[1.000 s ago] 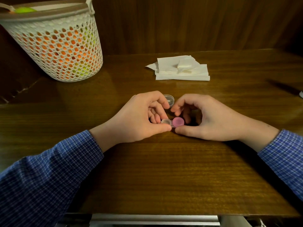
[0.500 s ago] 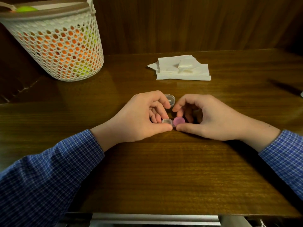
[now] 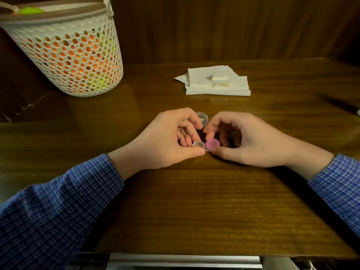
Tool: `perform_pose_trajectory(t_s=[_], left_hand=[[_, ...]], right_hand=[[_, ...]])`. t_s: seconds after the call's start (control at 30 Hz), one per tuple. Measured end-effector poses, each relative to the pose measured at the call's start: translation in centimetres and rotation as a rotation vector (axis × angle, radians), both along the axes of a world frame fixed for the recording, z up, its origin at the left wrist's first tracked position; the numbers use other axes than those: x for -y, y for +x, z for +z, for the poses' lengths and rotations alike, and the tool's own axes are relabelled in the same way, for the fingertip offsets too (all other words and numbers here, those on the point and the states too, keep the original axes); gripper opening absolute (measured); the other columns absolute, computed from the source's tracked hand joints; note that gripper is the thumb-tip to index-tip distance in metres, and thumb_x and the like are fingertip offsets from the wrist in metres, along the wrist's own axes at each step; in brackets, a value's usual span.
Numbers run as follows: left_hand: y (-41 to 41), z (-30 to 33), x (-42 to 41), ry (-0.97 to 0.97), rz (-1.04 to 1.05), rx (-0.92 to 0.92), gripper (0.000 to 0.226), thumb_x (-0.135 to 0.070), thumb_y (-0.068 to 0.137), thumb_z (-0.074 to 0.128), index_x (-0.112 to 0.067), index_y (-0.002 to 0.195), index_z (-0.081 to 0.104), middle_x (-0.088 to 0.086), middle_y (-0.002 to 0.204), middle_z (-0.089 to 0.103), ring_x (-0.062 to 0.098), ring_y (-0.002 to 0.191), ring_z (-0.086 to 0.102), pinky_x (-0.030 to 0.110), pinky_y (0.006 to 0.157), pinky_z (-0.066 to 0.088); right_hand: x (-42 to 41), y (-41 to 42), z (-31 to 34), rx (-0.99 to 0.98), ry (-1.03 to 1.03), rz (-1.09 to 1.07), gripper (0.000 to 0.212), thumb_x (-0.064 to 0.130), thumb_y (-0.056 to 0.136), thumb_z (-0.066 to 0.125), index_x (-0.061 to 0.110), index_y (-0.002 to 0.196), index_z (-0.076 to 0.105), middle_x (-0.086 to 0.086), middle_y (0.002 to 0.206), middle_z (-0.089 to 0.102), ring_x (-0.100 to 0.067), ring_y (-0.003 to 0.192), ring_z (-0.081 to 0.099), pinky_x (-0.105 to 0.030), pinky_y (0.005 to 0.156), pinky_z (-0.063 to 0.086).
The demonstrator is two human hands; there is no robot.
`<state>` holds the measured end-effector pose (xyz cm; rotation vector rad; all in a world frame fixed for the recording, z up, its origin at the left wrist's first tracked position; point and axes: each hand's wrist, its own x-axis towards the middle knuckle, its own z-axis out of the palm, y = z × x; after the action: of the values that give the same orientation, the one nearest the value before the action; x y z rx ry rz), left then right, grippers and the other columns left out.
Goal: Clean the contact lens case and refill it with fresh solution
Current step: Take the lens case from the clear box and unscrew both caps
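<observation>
The contact lens case (image 3: pixel 203 146) lies on the wooden table (image 3: pixel 194 201) between my two hands. Its left well (image 3: pixel 198 144) is uncovered and looks clear. A pink cap (image 3: pixel 213 144) covers the right well. My left hand (image 3: pixel 165 141) pinches the left end of the case between thumb and curled fingers. My right hand (image 3: pixel 247 139) holds the right end, thumb in front of the pink cap and index finger behind it. A clear loose cap (image 3: pixel 202 116) lies on the table just behind my fingertips.
A stack of white tissues (image 3: pixel 216 81) lies further back, right of centre. A white perforated basket (image 3: pixel 72 51) with orange and green things inside stands at the back left. A dark wooden wall rises behind the table. A small pale object (image 3: pixel 358 112) shows at the right edge.
My right thumb and fingers have shifted slightly around the pink cap. The case and my left hand stay where they were.
</observation>
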<state>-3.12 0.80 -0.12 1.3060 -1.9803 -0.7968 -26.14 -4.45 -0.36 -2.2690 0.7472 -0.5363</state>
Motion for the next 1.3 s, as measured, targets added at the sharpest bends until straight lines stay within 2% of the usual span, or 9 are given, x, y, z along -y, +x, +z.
perform_pose_trajectory(t_s=[0.17, 0.4, 0.53, 0.7, 0.8, 0.87, 0.97, 1.1, 1.3], left_hand=[[0.0, 0.0, -0.1, -0.002, 0.001, -0.002, 0.043, -0.018, 0.078, 0.089, -0.018, 0.114, 0.066, -0.003, 0.090, 0.076, 0.014, 0.076, 0.073, 0.032, 0.068, 0.064], [0.0, 0.0, 0.0, -0.001, 0.001, 0.000, 0.043, -0.017, 0.078, 0.089, -0.018, 0.113, 0.066, -0.004, 0.090, 0.076, 0.015, 0.076, 0.073, 0.033, 0.068, 0.064], [0.0, 0.0, 0.0, -0.007, 0.000, 0.002, 0.043, -0.018, 0.078, 0.089, -0.018, 0.113, 0.066, -0.004, 0.089, 0.076, 0.015, 0.075, 0.074, 0.033, 0.067, 0.064], [0.0, 0.0, 0.0, -0.004, 0.001, 0.006, 0.043, -0.017, 0.077, 0.089, -0.019, 0.113, 0.066, -0.005, 0.090, 0.076, 0.015, 0.075, 0.074, 0.033, 0.067, 0.064], [0.0, -0.1, 0.0, -0.010, 0.001, 0.006, 0.043, -0.017, 0.077, 0.089, -0.018, 0.114, 0.066, -0.005, 0.089, 0.076, 0.016, 0.075, 0.074, 0.033, 0.067, 0.064], [0.0, 0.0, 0.0, -0.012, 0.000, 0.005, 0.043, -0.017, 0.078, 0.089, -0.018, 0.114, 0.066, -0.004, 0.089, 0.076, 0.016, 0.075, 0.074, 0.033, 0.066, 0.064], [0.0, 0.0, 0.0, -0.007, -0.002, 0.007, 0.043, -0.017, 0.078, 0.089, -0.017, 0.115, 0.066, -0.004, 0.090, 0.076, 0.016, 0.075, 0.074, 0.032, 0.067, 0.064], [0.1, 0.0, 0.0, -0.003, -0.001, 0.009, 0.044, -0.017, 0.078, 0.089, -0.018, 0.114, 0.066, -0.004, 0.090, 0.076, 0.015, 0.076, 0.074, 0.031, 0.068, 0.064], [0.1, -0.1, 0.1, -0.001, -0.005, 0.008, 0.045, -0.018, 0.078, 0.089, -0.019, 0.115, 0.065, -0.004, 0.092, 0.076, 0.015, 0.076, 0.074, 0.030, 0.067, 0.064]], right_hand=[[0.0, 0.1, -0.1, -0.015, -0.028, -0.032, 0.037, 0.038, 0.081, 0.081, 0.034, 0.113, 0.064, 0.015, 0.097, 0.068, -0.009, 0.079, 0.065, -0.024, 0.065, 0.057], [0.0, 0.0, -0.1, -0.003, -0.022, -0.001, 0.031, 0.025, 0.086, 0.080, 0.030, 0.112, 0.065, 0.012, 0.102, 0.069, -0.015, 0.082, 0.066, -0.031, 0.067, 0.060], [0.0, 0.1, 0.0, -0.018, -0.055, -0.034, 0.038, 0.040, 0.080, 0.080, 0.033, 0.114, 0.065, 0.014, 0.099, 0.067, -0.010, 0.082, 0.065, -0.025, 0.066, 0.058], [-0.1, 0.0, 0.0, -0.008, -0.023, -0.017, 0.033, 0.025, 0.085, 0.080, 0.031, 0.113, 0.065, 0.015, 0.098, 0.069, -0.012, 0.083, 0.066, -0.026, 0.068, 0.058], [-0.2, 0.1, 0.1, -0.017, -0.045, -0.033, 0.036, 0.033, 0.082, 0.080, 0.033, 0.114, 0.064, 0.013, 0.101, 0.068, -0.012, 0.086, 0.066, -0.029, 0.069, 0.059], [-0.3, 0.2, 0.0, -0.033, -0.064, -0.056, 0.041, 0.042, 0.079, 0.081, 0.033, 0.115, 0.064, 0.014, 0.098, 0.068, -0.010, 0.083, 0.066, -0.027, 0.068, 0.059], [-0.2, 0.1, 0.0, -0.026, -0.058, -0.057, 0.038, 0.036, 0.081, 0.081, 0.032, 0.114, 0.065, 0.016, 0.093, 0.069, -0.008, 0.079, 0.066, -0.021, 0.067, 0.056], [-0.1, -0.2, 0.2, 0.020, -0.030, -0.012, 0.032, 0.025, 0.086, 0.081, 0.028, 0.114, 0.066, 0.014, 0.097, 0.070, -0.013, 0.085, 0.067, -0.021, 0.071, 0.056], [0.3, -0.7, 1.2, 0.070, -0.022, -0.061, 0.031, 0.028, 0.086, 0.072, 0.026, 0.117, 0.072, 0.012, 0.103, 0.074, -0.012, 0.096, 0.070, -0.026, 0.082, 0.059]])
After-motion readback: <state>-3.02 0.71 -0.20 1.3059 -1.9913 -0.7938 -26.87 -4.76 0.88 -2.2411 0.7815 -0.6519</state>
